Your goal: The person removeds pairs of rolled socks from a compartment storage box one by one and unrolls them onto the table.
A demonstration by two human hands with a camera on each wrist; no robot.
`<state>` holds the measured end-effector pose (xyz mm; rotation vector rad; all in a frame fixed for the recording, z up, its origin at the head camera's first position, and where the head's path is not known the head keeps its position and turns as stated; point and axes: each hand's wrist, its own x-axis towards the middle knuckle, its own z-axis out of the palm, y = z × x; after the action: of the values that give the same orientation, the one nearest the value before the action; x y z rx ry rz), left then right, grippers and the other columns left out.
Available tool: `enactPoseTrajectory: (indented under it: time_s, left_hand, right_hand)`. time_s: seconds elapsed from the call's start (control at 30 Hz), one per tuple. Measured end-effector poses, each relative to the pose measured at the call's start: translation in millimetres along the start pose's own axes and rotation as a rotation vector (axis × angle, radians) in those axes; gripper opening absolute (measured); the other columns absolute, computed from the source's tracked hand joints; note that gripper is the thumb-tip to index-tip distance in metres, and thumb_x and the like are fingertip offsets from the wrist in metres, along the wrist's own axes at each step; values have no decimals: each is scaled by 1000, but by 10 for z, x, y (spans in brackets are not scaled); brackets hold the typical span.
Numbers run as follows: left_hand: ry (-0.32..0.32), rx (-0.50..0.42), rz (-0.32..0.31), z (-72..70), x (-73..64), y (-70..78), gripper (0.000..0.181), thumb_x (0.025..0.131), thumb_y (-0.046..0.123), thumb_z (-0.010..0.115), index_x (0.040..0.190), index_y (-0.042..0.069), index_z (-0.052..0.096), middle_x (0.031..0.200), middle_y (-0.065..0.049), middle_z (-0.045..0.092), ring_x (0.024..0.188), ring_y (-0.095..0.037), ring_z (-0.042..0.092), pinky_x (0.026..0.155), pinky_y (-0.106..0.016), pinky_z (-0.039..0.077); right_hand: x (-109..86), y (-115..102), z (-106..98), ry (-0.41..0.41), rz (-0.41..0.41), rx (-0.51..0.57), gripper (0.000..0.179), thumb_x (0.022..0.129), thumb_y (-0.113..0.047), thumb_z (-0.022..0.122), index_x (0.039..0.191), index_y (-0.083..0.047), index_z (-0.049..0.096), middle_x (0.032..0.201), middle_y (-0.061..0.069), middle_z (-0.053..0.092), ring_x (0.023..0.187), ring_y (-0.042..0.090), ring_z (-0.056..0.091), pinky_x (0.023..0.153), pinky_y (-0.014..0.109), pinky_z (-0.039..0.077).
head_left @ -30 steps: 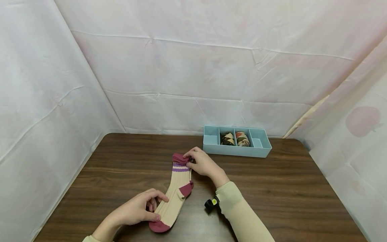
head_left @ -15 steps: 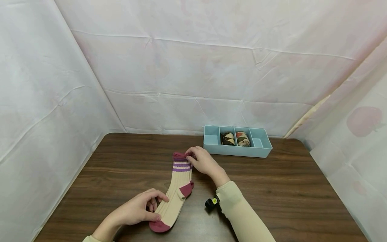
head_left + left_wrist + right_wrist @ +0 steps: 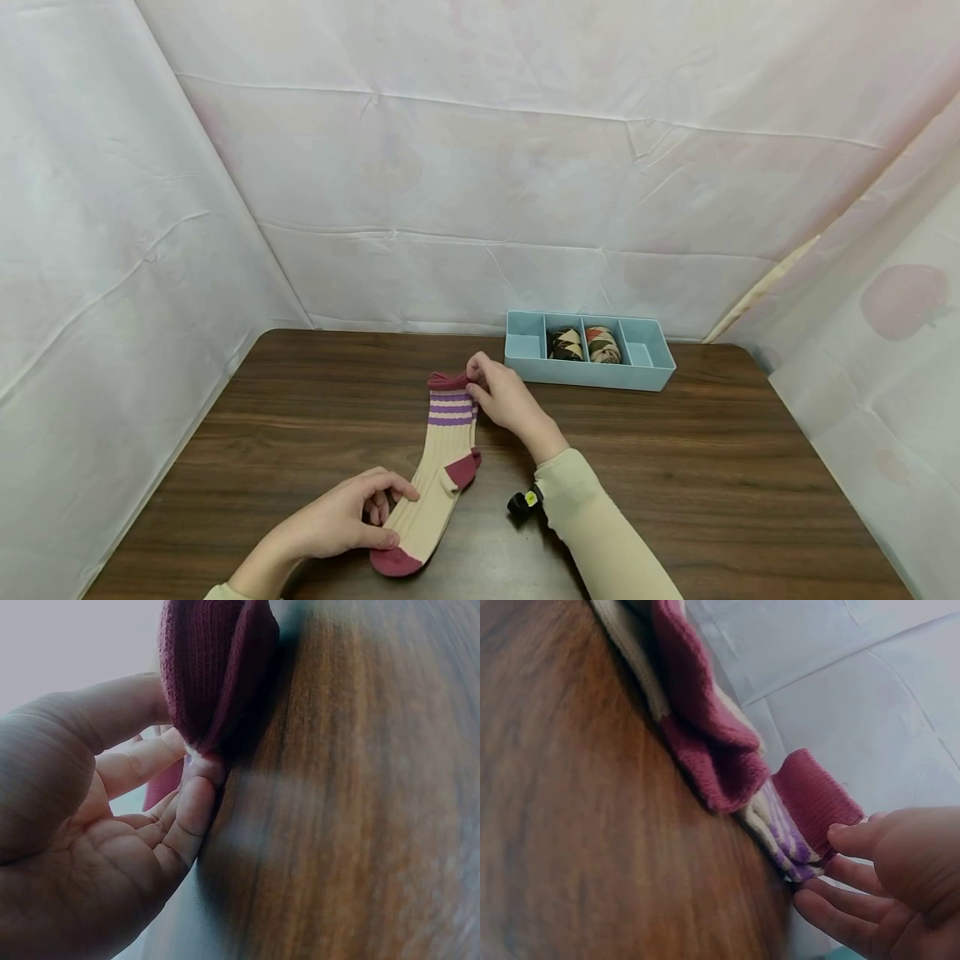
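A pair of cream ribbed socks (image 3: 435, 454), one on top of the other, lies on the table with maroon toes, heels and cuffs and purple stripes below the cuff. At the toe end my left hand (image 3: 337, 518) holds the foot part, thumb near the maroon toe (image 3: 210, 667) and index finger across the fabric. The other fingers curl beside it. My right hand (image 3: 510, 402) pinches the right side of the maroon cuff (image 3: 814, 795) between thumb and fingers. In the right wrist view the maroon heels (image 3: 720, 776) stick out along the table.
A light blue divided box (image 3: 588, 375) stands at the table's back edge, right of the cuff. Two rolled patterned bundles, one dark (image 3: 565, 343) and one multicoloured (image 3: 602, 344), sit in its middle compartments. Pale curtains (image 3: 450, 183) surround the wooden table (image 3: 712, 475).
My right hand has moved slightly away from me with the cuff. The folded cuff has been drawn out flatter, and more purple stripes show. The left hand stays where it was.
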<state>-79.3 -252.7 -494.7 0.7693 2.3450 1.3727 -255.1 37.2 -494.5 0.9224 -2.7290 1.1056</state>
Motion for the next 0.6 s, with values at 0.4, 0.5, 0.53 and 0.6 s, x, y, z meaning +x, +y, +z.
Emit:
enactPoseTrajectory:
  time_s: [0.4,0.5,0.53,0.6]
  left_hand:
    - [3,2,4,1,0,-19,46,91,19,91,131,19,70,106,-5,62,86,-18,62,73,-29,54]
    - [4,5,2,1,2,-16,46,90,19,91,131,19,70,106,-5,62,85,-18,62,73,-29,54]
    - [5,6,-1,2,3,-12,46,90,19,92,131,19,70,106,-5,62,85,-18,62,73,-29,54]
    - [3,4,-6,1,4,-3,46,90,19,92,131,19,70,106,-6,62,85,-18,62,74,-29,54]
  right_hand:
    - [-23,-16,9,-31,30,-32,19,110,-11,66,128,-14,72,122,11,70,107,26,69,93,46,58]
    - [-31,-23,-2,-48,33,-36,24,109,-12,68,133,-13,72,125,14,68,107,27,69,94,45,59]
    - [-34,-25,-6,-54,33,-35,26,108,-12,69,134,-12,71,126,15,68,107,27,69,94,44,59]
    - [-41,-28,-16,-65,34,-36,30,107,-11,71,136,-10,70,129,17,66,108,28,70,95,44,60]
